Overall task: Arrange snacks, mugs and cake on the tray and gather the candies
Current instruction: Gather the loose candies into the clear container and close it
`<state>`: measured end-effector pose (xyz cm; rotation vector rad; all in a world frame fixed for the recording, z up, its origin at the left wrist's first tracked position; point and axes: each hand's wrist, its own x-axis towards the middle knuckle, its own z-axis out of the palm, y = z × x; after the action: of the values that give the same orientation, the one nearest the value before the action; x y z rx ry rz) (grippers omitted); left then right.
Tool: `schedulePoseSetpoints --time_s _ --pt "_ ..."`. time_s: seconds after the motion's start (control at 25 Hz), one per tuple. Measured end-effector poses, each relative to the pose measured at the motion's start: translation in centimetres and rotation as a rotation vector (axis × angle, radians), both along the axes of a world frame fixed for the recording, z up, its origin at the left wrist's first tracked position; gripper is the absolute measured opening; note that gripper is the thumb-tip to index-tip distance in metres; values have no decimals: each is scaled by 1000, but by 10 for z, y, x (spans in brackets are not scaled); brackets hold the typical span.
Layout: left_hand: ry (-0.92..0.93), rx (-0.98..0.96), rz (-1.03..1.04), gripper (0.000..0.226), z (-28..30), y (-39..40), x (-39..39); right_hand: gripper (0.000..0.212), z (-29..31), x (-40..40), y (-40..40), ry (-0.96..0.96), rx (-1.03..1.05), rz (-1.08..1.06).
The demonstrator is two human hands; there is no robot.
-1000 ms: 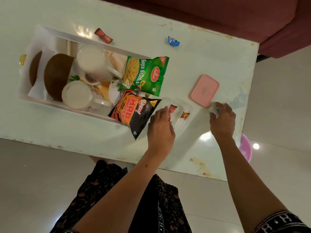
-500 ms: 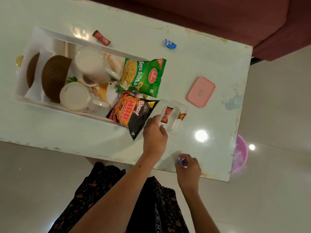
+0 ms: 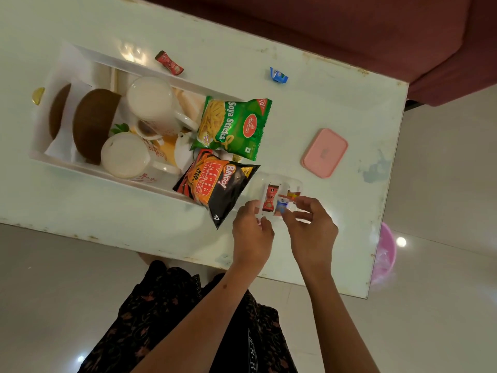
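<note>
Two hands at the clear box (image 3: 277, 189): left hand (image 3: 251, 230) grips its rim, right hand (image 3: 309, 227) pinches a blue candy (image 3: 281, 208) over it, so the gathering step appears underway; next, release, then fetch the red candy (image 3: 169, 62).

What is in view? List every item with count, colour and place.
white rectangular tray: 1, table's left
brown cake halves: 2, tray's left end
white mugs: 2, mid-tray
green Soya Sticks packet: 1, tray's right end
black-orange Bingo packet: 1, overhanging tray
clear plastic box: 1, holds red candy
pink lid: 1, right of box
loose candies: red, blue, far side
blue candy: 1, pinched over box
left hand: grips box
right hand: pinches blue candy
</note>
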<state>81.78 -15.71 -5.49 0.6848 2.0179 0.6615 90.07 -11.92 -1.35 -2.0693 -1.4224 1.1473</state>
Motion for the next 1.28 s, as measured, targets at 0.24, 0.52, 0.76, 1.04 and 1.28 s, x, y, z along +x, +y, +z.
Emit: schedulePoseSetpoints --time_s 0.24,0.52,0.76,1.04,1.28 --pt "-84 -230 -131 48 33 -8 -1 15 -8 -4 41 -47 106 -18" --pt "-220 -223 -282 10 97 -9 -55 32 -35 -56 187 -187 230 330" --pt "-121 311 -77 14 136 53 -141 77 -61 -97 248 -490 52 989" --pt "355 379 -174 18 76 172 -238 53 -81 -88 220 -460 113 829" --pt "696 -34 -554 36 9 220 -279 54 -83 -79 159 -490 143 634"
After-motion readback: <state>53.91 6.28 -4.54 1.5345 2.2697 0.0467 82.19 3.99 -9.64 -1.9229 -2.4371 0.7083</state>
